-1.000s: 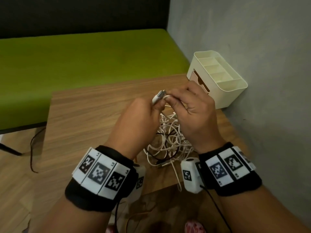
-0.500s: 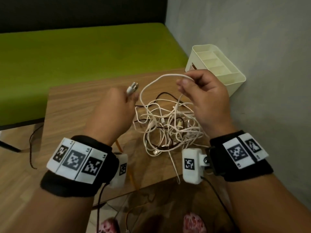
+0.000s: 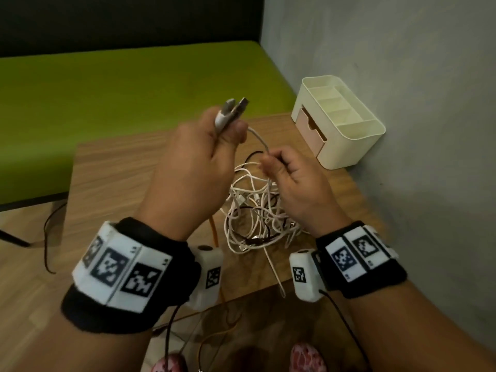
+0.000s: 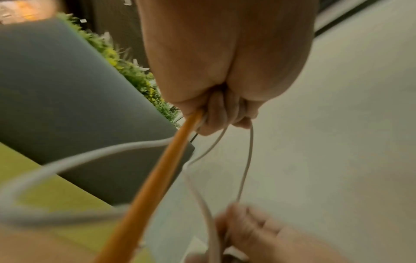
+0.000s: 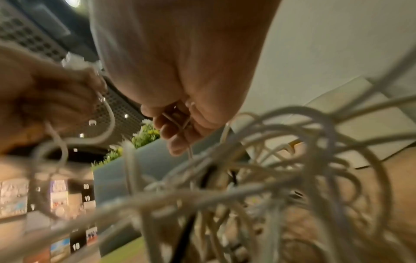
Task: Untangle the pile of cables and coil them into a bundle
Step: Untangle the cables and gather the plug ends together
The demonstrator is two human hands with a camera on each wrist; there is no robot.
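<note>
Curled fingers (image 3: 236, 130) of the left hand (image 3: 193, 167) gripped two cable plugs (image 3: 232, 110) held aloft; the right hand (image 3: 292, 181) pinched a white cable (image 3: 259, 138) running down from them, above the tangled cable pile (image 3: 255, 210) lying on the wooden tabletop (image 3: 112, 178), near a cream organizer (image 3: 338, 122) against the wall.

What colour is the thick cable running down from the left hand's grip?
Orange; the orange cable shows best in the left wrist view, gripped by the left hand.

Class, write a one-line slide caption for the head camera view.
Left hand grips plug ends while right hand pinches a white cable above the tangled pile.
</note>
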